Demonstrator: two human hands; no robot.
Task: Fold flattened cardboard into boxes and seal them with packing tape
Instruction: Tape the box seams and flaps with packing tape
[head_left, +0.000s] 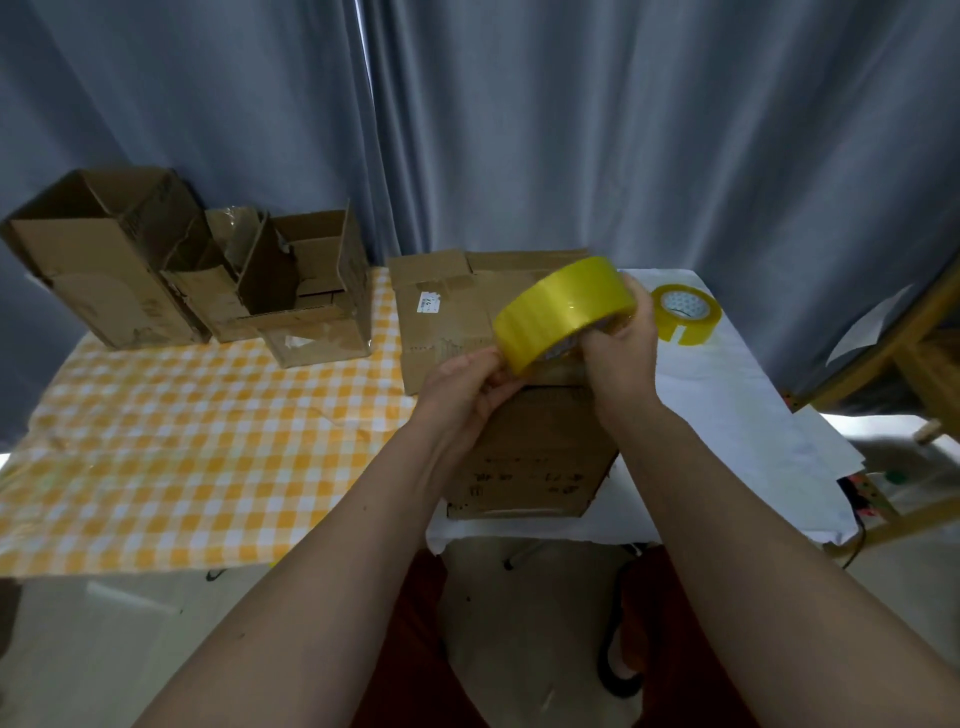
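Big table (156, 441) with a yellow and white checked cloth, soft and a bit wrinkled; lots of flat open room on the near left. Near edge of the cloth hanging just past the table edge. White sheet (727, 395) over the right part, its corner drooping over the near right edge. Grey curtain (571, 130) in long folds right behind the far edge.

Three open brown boxes (156, 270) crowded together at the far left, rough and dented, flaps up. Flat cardboard (447, 306) lying in the far middle. One folded brown box (535, 452) at the near edge, under both hands.

Right hand (621, 343) curled round a big round yellow tape roll (561, 306), shiny and smooth, held up above the box. Left hand (467, 384) touching the roll's near rim, fingers bent and pinching there. Second, smaller tape roll (685, 314) lying on the white sheet, just right of the hands.
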